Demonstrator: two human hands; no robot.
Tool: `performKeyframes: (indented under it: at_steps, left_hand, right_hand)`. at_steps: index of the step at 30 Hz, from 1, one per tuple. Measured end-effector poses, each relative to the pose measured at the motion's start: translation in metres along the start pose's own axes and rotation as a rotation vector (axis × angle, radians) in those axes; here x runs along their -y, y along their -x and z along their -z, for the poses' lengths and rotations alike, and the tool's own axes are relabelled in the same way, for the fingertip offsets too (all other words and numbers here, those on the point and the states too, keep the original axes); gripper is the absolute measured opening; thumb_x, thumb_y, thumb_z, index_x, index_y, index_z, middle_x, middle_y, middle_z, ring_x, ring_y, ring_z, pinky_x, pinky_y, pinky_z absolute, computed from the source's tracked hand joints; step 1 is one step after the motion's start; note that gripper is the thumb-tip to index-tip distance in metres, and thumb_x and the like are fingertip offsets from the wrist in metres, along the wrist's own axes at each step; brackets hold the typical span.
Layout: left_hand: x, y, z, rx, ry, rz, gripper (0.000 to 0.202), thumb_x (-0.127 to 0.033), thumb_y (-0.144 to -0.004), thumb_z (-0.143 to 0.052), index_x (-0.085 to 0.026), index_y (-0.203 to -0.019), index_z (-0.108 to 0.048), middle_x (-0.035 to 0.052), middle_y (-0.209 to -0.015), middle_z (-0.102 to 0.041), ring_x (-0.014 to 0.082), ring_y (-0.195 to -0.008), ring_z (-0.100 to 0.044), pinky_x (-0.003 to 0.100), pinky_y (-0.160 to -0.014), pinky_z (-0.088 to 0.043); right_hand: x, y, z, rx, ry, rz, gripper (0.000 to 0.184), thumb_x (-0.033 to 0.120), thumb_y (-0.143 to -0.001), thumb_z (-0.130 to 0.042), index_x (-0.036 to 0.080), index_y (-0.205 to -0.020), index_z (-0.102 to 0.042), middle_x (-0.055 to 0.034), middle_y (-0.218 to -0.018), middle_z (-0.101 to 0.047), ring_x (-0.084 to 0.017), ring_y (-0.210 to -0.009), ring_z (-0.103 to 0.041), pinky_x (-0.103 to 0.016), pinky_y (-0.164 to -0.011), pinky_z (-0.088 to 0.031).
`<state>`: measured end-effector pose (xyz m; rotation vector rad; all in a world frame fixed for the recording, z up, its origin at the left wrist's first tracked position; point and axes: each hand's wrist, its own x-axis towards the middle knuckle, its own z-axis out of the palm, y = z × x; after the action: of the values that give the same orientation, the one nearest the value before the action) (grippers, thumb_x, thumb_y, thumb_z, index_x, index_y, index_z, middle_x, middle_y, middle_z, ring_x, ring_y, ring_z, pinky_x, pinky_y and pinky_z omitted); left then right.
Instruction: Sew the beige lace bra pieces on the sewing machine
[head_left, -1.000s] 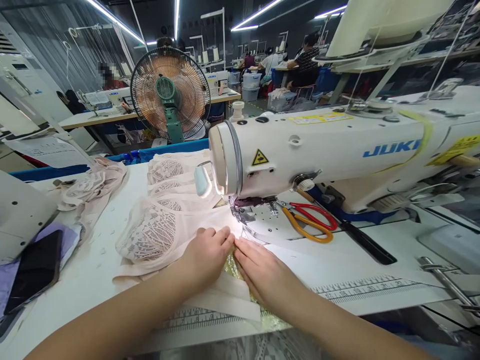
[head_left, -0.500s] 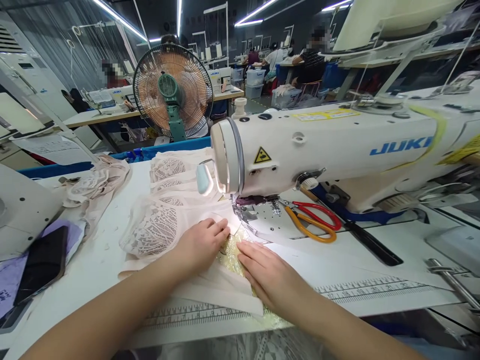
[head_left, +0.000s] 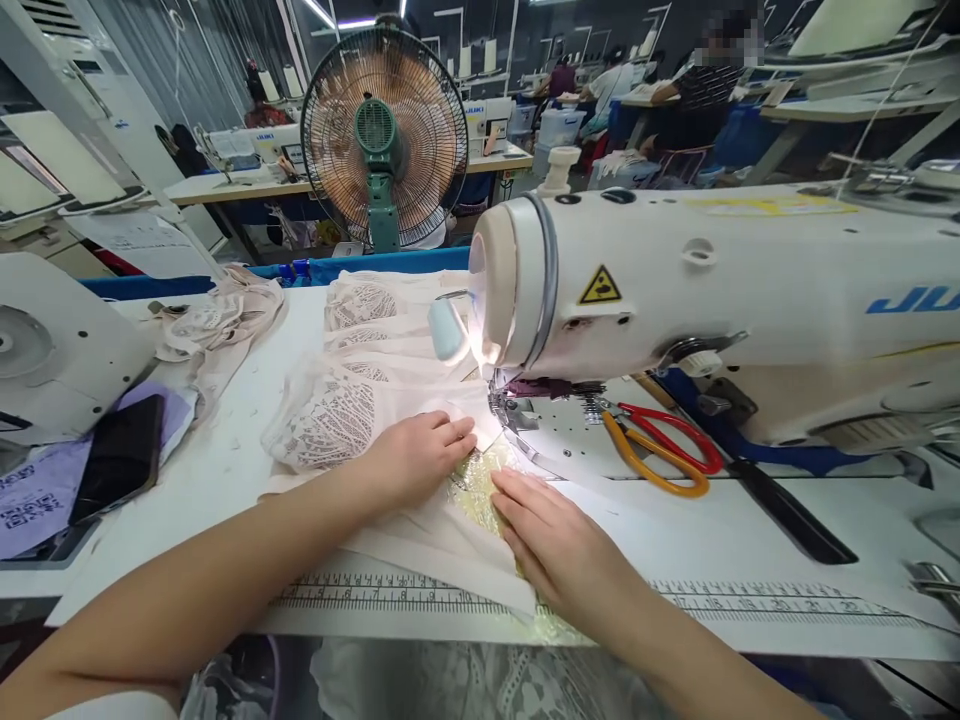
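A beige lace bra (head_left: 324, 425) lies on the table left of the sewing machine's needle area (head_left: 501, 395). My left hand (head_left: 424, 452) rests on its plain cloth in front of the needle, fingers bent and closed on the fabric, thumb hidden. Under and between my hands shows a shiny yellowish strip (head_left: 480, 490) that runs down to the table edge. My right hand (head_left: 551, 535) lies on this strip and the cloth's edge, fingers stretched out flat. A beige cloth flap (head_left: 457, 560) hangs toward the printed ruler (head_left: 375, 592).
Orange-and-red-handled scissors (head_left: 664, 450) and a black-handled tool (head_left: 795, 515) lie right of the needle plate. At left are a phone (head_left: 120, 455), purple papers (head_left: 37, 495) and crumpled beige pieces (head_left: 240, 310). A fan (head_left: 382, 135) stands behind; people sit at machines beyond.
The view has turned, so the machine and scissors sit farther right in the picture. Both hands keep nearly the same place on the cloth, which has hardly moved.
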<state>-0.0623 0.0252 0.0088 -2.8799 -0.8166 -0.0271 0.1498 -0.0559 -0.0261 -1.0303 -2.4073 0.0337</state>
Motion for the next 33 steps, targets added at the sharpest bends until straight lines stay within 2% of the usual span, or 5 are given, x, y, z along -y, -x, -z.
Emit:
performKeyframes:
  at_steps: [8,15,23,28,33]
  left_hand:
    - [0.002,-0.002,0.001,0.056,-0.001,0.005,0.043,-0.010,-0.085,-0.044,-0.011,-0.127,-0.051,0.0098,-0.137,-0.048,0.0237,-0.114,-0.050,0.035,-0.092,-0.047]
    - [0.023,-0.008,-0.002,0.079,-0.010,0.054,0.042,-0.011,-0.088,-0.044,-0.018,-0.129,-0.049,0.0031,-0.140,-0.045,0.0195,-0.120,-0.047,0.030,-0.098,-0.041]
    - [0.041,-0.013,-0.004,0.149,0.051,0.121,0.042,-0.015,-0.092,-0.042,-0.024,-0.132,-0.046,0.0002,-0.142,-0.041,0.0187,-0.130,-0.038,0.030,-0.104,-0.033]
    - [0.053,-0.015,-0.007,0.090,0.057,0.156,0.043,-0.014,-0.090,-0.038,-0.023,-0.130,-0.049,0.0022,-0.140,-0.044,0.0166,-0.129,-0.040,0.030,-0.105,-0.032]
    - [0.054,0.006,-0.002,-0.059,0.003,0.390,0.048,-0.018,-0.082,-0.039,-0.021,-0.128,-0.051,0.0075,-0.124,-0.060,0.0241,-0.114,-0.055,0.036,-0.093,-0.045]
  right_hand:
    - [-0.001,0.003,0.000,0.015,-0.038,-0.028,0.029,0.014,-0.088,-0.042,0.013,-0.112,-0.058,-0.0165,-0.123,-0.059,-0.027,-0.117,-0.054,-0.047,-0.096,-0.048]
    - [0.000,0.001,0.003,0.028,-0.002,-0.012,0.028,0.012,-0.089,-0.040,0.010,-0.111,-0.057,-0.0167,-0.122,-0.060,-0.027,-0.116,-0.054,-0.045,-0.095,-0.049]
    - [0.024,-0.001,0.008,0.069,-0.144,-0.038,0.028,0.016,-0.085,-0.051,0.019,-0.112,-0.055,-0.0105,-0.104,-0.062,-0.023,-0.095,-0.057,-0.039,-0.080,-0.050]
    - [0.038,-0.006,-0.004,0.255,0.051,-0.176,0.010,0.018,-0.080,-0.058,0.018,-0.090,-0.056,-0.0064,-0.089,-0.058,-0.020,-0.080,-0.055,-0.033,-0.068,-0.047]
    - [0.044,-0.018,-0.002,0.307,0.206,-0.136,0.011,0.015,-0.069,-0.064,0.017,-0.076,-0.057,-0.0049,-0.075,-0.061,-0.019,-0.067,-0.056,-0.028,-0.054,-0.041]
